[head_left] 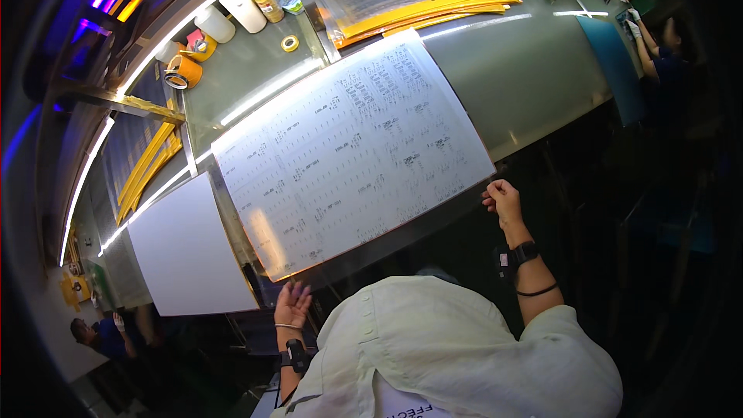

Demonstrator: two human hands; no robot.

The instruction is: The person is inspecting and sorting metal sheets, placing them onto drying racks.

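Note:
A large white printed sheet (348, 162), covered in small dark marks, lies on the table in front of me. My left hand (292, 306) is just off its near left corner, palm turned up and fingers loosely apart, with nothing in it. Beside the near right corner is my right hand (503, 203), its fingers curled in and nothing visible in them; whether it touches the sheet's edge I cannot tell. A plain white board (190, 251) rests to the left of the sheet.
Behind the sheet lies a stack of film frames with yellow edges (433, 11). Rolls of tape (183, 71), bottles (242, 9) and a jar (267, 4) stand at the back left. A blue panel (611, 70) is at far right. Other people (672, 54) work at both ends.

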